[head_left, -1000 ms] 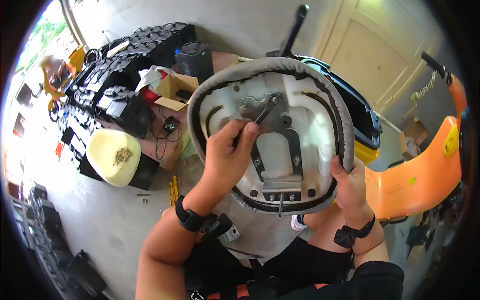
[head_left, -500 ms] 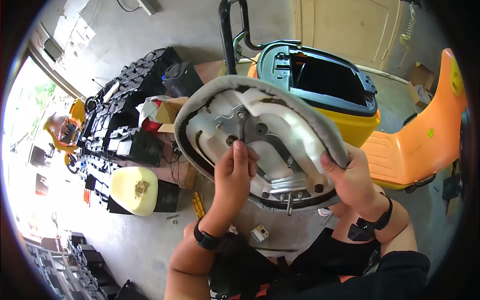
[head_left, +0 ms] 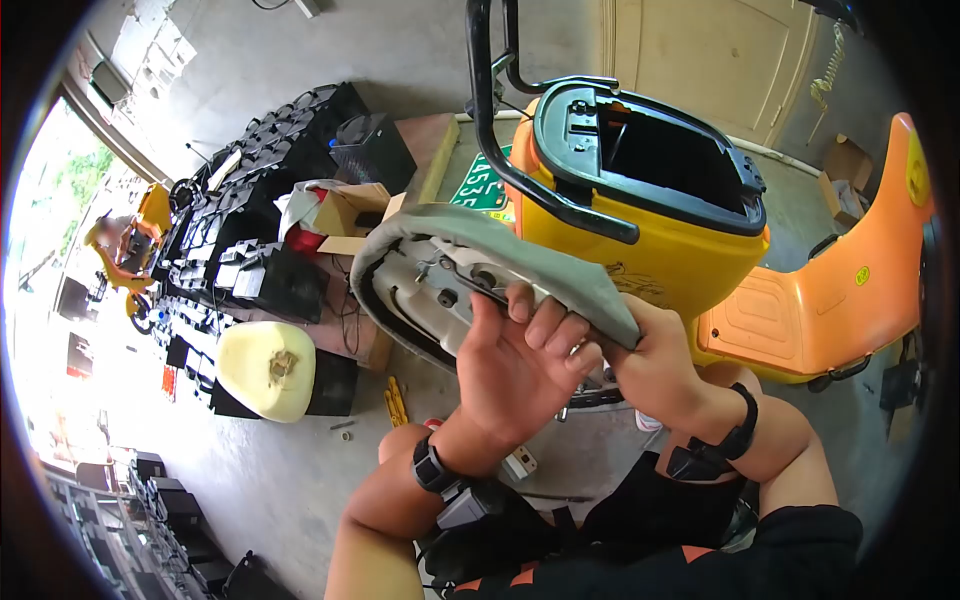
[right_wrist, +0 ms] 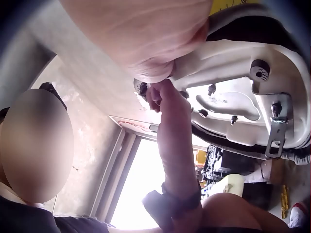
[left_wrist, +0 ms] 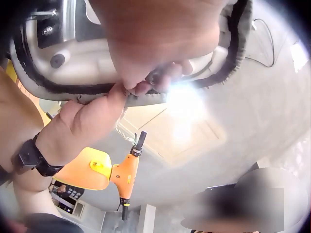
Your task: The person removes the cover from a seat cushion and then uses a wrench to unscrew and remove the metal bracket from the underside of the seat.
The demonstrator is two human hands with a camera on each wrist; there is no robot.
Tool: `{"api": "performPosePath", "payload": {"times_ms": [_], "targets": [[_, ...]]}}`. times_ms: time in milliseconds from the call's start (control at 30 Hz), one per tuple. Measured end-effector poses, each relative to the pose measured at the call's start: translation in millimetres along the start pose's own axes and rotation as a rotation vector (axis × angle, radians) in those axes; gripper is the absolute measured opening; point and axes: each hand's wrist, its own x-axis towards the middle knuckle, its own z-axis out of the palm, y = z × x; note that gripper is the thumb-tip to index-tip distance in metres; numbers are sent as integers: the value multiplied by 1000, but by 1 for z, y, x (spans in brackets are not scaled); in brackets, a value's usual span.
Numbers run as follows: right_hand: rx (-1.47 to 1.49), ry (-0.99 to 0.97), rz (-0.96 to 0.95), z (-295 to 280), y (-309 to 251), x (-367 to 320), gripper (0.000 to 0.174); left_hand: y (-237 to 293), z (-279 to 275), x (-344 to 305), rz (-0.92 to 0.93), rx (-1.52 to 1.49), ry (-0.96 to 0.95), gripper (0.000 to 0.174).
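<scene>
A scooter seat [head_left: 440, 235] with a grey cover and a white plastic underside [head_left: 410, 290] is held tilted over my lap, its underside turned to the left. My left hand [head_left: 530, 350] grips its near rim, fingers curled over the cover. My right hand [head_left: 645, 365] grips the same rim just to the right, thumb on top. The left wrist view shows both hands pinching the dark rim of the seat [left_wrist: 97, 63]. The right wrist view shows the underside [right_wrist: 243, 97] with bolts and a metal bracket [right_wrist: 279, 131]. I cannot make out a wrench.
A yellow scooter body [head_left: 650, 250] with its open storage well [head_left: 670, 160] and black grab rail [head_left: 485, 90] stands right behind the seat. An orange panel [head_left: 830, 290] is at right. Left: a foam cushion [head_left: 265, 365], stacked batteries [head_left: 250, 180], a cardboard box [head_left: 345, 215].
The seat has swung from facing me to nearly edge-on and lower. My left hand left the wrench on the bracket and moved to the seat's rim beside the right hand.
</scene>
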Motion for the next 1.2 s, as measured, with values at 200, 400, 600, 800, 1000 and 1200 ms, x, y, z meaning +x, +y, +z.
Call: {"api": "performPosePath", "payload": {"times_ms": [200,400,600,800,1000,1200], "targets": [[-15,-93,14,2,-10,4,23,15,-12,-5,-58,36,-128,50],[-34,-74,-7,6,-10,5,23,15,-8,-10,-31,149,-75,54],[-8,-93,261,3,-12,11,26,12,-15,-14,77,473,304,48],[-141,-40,19,4,7,5,27,1,-25,-18,113,509,371,36],[-87,-117,231,-3,-6,4,24,15,-23,-17,-13,195,22,37],[42,-68,189,-2,-2,5,25,5,-27,-20,92,765,-132,37]]}}
